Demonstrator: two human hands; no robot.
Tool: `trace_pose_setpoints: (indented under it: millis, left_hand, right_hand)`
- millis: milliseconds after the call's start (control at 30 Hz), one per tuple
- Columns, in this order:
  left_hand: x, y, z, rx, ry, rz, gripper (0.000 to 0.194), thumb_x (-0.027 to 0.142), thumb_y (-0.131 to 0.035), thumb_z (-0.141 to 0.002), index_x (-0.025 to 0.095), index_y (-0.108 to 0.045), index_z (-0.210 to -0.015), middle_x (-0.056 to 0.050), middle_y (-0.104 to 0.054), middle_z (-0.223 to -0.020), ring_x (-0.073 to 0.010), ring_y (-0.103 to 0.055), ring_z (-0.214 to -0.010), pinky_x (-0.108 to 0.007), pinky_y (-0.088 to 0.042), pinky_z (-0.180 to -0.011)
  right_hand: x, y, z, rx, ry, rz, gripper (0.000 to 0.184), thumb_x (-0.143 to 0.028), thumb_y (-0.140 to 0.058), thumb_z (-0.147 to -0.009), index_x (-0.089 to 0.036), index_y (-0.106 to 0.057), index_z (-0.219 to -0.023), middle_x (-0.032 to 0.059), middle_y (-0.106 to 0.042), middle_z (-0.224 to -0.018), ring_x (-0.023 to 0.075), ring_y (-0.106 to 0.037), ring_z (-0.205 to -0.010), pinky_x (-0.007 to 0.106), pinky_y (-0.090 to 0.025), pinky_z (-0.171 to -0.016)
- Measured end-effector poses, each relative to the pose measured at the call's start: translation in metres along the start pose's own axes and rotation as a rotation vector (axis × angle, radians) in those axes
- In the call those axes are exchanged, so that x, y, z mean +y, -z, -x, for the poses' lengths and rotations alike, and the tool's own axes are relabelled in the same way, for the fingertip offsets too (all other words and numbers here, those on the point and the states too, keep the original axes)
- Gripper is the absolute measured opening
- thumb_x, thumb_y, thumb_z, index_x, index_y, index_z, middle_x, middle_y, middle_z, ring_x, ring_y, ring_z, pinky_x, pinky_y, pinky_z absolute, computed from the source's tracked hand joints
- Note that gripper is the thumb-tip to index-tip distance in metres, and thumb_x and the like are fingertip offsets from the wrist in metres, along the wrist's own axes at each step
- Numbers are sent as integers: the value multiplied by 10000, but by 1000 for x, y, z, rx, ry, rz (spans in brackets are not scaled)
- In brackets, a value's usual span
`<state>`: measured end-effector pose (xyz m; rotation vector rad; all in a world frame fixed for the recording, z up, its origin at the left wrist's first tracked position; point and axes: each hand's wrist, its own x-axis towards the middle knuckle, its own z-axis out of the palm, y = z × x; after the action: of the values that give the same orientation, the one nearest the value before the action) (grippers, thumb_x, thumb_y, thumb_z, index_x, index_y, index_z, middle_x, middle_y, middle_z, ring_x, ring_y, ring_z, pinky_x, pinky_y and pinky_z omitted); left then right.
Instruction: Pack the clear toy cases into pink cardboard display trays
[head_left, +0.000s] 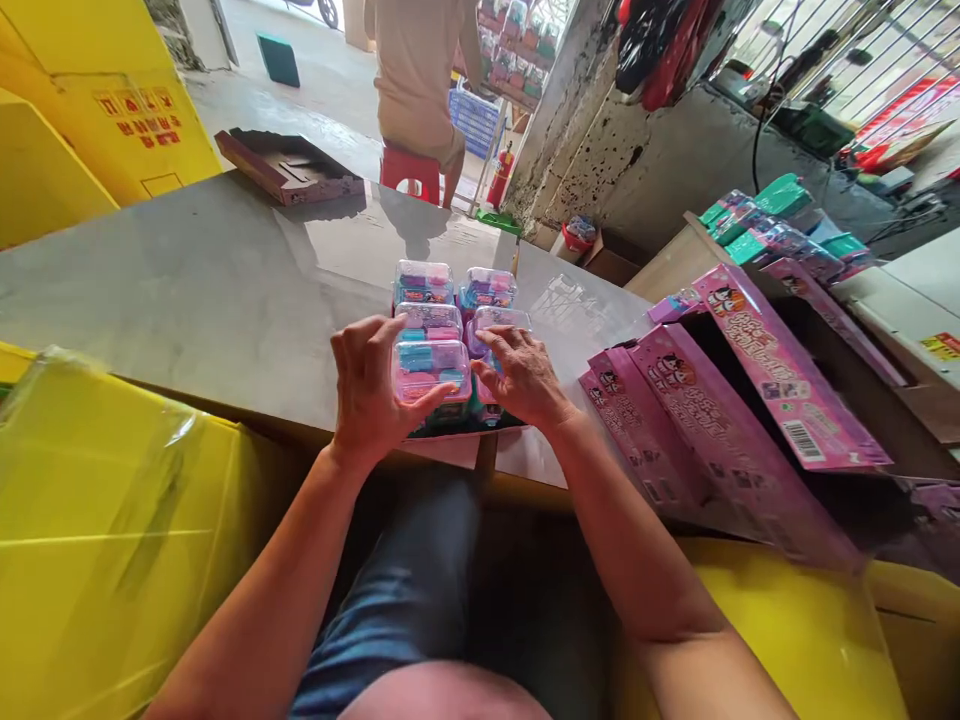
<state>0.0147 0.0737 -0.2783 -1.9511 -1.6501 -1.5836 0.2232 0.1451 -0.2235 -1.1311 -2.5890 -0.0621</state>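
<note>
Several clear-lidded plastic boxes with pink, purple and blue contents stand in two columns in front of me, in a low tray whose dark edge shows at the front. My left hand is around the front left plastic box, thumb across its near side and fingers at its far left. Over the right column, my right hand rests with fingers apart on a plastic box; its thumb is close to the front left box. The right hand partly hides the front right box.
Pink printed cartons are stacked at the right, with teal packs behind. An open shallow carton lies on the grey table. Yellow boxes flank me. Beyond, a person sits on a red stool.
</note>
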Motion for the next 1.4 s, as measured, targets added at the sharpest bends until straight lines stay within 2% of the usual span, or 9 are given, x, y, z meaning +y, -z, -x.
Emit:
trace_pose_setpoints:
  millis: [133, 267, 467, 667, 767, 900, 1100, 1267, 1400]
  left_hand:
    - [34, -10, -37, -343, -160, -44, 466, 392, -693, -829, 232, -589, -1254, -92, -589, -1263, -334, -499, -1217, -509, -386, -1048]
    - [38, -32, -51, -635, -224, -104, 423, 275, -690, -772, 192, -653, -1185, -113, -638, -1158, -345, -553, -1141, -506, -437, -991]
    - [25, -36, -55, -767, -286, -169, 204, 303, -631, -774, 188, -717, -918, -101, -678, -928, -335, -574, -1056, -517, -447, -961]
    - [30, -50, -60, -897, -340, -197, 171, 258, -645, -653, 183, -659, -806, -84, -643, -793, -297, -591, -903, -464, -477, -917]
    - [28, -55, -57, -862, -305, -193, 214, 248, -654, -644, 181, -638, -846, -98, -640, -813, -320, -594, -941, -467, -486, -913]
    - [24, -51, -52, -810, -304, -172, 384, 321, -649, -725, 147, -643, -1067, -134, -644, -1019, -341, -573, -1078, -486, -455, -1018]
    - [25, -20, -55, -728, -275, 105, 492, 424, -599, -841, 174, -596, -1264, -123, -556, -1331, -311, -520, -1266, -466, -452, -1084]
    - [7, 6, -73, -434, -94, 65, 516, 455, -460, -952, 185, -556, -1381, -110, -532, -1429, -303, -475, -1357, -503, -391, -1153]
    - [-10, -15, -108, -278, 145, -123, 667, 515, -458, -942, 104, -475, -1466, -184, -393, -1558, -418, -241, -1494, -638, -215, -1202]
  right_hand:
    - [-4, -8, 13, -30, -13, 100, 441, -336, -588, -921, -207, -580, -1342, 122, -545, -1421, 315, -411, -1353, 534, -241, -1145]
    - [-4, -11, 19, -26, -60, 124, 440, -373, -585, -911, -235, -585, -1329, 114, -524, -1436, 328, -433, -1291, 555, -248, -1105]
    - [18, 0, 21, -26, -69, 105, 380, -426, -636, -899, -271, -630, -1245, 103, -538, -1397, 324, -448, -1254, 512, -321, -1028]
    - [19, 3, 22, -36, -90, 101, 298, -455, -561, -954, -284, -651, -1180, 100, -537, -1391, 319, -449, -1248, 519, -331, -1004]
    - [10, 0, 18, -63, -76, 129, 293, -422, -493, -987, -257, -649, -1174, 121, -544, -1379, 331, -459, -1238, 550, -325, -1017]
    - [0, -1, 13, -160, -83, 96, 486, -370, -540, -961, -230, -486, -1423, 153, -520, -1417, 355, -441, -1289, 599, -262, -1092]
    - [5, 3, 15, -188, -57, -72, 662, -499, -433, -1006, -273, -219, -1591, 103, -453, -1513, 314, -388, -1389, 575, -232, -1169]
    - [34, 21, 4, 71, -71, -335, 626, -524, -185, -1050, -200, -245, -1583, 112, -334, -1599, 224, -316, -1476, 452, -327, -1180]
    - [47, 31, -35, 200, -292, -280, 665, -504, -167, -1050, -124, -192, -1595, 161, -220, -1648, 273, -164, -1543, 537, -219, -1220]
